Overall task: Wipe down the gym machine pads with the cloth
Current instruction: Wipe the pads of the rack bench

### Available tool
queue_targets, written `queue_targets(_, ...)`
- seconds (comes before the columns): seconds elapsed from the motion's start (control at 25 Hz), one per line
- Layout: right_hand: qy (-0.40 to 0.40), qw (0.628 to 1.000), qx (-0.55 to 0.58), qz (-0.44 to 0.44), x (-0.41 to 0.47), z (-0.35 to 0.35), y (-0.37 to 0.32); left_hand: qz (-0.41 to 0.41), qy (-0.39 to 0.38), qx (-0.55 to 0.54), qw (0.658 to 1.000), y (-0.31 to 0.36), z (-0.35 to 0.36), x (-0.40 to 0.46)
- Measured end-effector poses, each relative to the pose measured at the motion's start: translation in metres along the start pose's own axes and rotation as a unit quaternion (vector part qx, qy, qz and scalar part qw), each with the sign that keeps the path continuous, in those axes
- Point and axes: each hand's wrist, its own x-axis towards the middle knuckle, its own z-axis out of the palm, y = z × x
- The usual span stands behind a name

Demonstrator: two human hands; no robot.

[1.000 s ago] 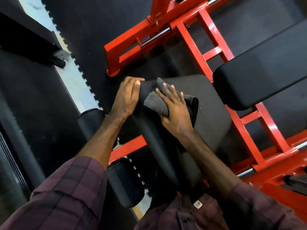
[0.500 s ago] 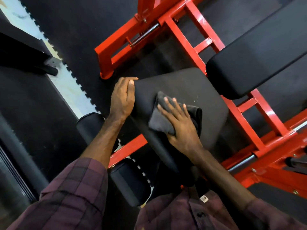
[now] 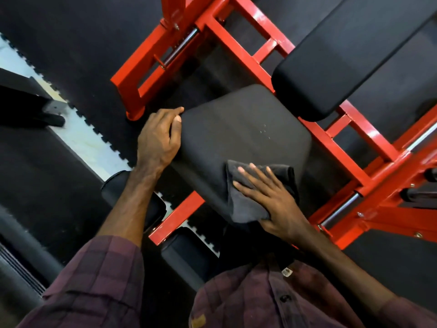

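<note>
Slid nearer along seat pad [image 3: 238, 136]: cloth [image 3: 246, 204], long axis across pad, under flat right hand [image 3: 272, 204]; left hand [image 3: 158, 140] gripping pad's far-left edge.

A black seat pad [image 3: 241, 136] on a red frame [image 3: 331, 147] fills the middle of the frame. A dark folded cloth [image 3: 243, 204] lies on its lower right part, with droplets [image 3: 264, 131] further up.

No legible text; small tag [image 3: 287, 272] on shirt [image 3: 260, 301] too blurred
</note>
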Motion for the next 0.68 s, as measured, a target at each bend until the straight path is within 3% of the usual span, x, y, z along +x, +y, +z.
queue_targets(0.08, 0.012, 0.999, 0.015, 0.037, -0.015, -0.004, 0.016, 0.027, -0.029, 0.039, 0.998, 0.005, -0.001, 0.007)
queue_targets(0.24, 0.064, 0.975, 0.015, 0.214, 0.053, -0.004, 0.028, 0.083, -0.099, 0.11, 0.986, 0.011, 0.004, 0.026)
queue_targets(0.44, 0.026, 0.997, 0.002, 0.07, -0.003, 0.003, 0.016, 0.086, -0.158, 0.151, 0.972, 0.027, 0.01, 0.04)
queue_targets(0.52, 0.053, 0.992, 0.017, 0.113, -0.017, -0.001, 0.031, 0.084, -0.161, 0.163, 0.97, 0.033, 0.012, 0.041)
queue_targets(0.6, 0.073, 0.975, 0.014, 0.208, 0.013, -0.001, 0.042, 0.083, -0.152, 0.168, 0.97, 0.035, 0.015, 0.041)
queue_targets(0.68, 0.075, 0.969, 0.019, 0.234, 0.043, -0.001, 0.036, 0.08, -0.143, 0.168, 0.972, 0.034, 0.016, 0.04)
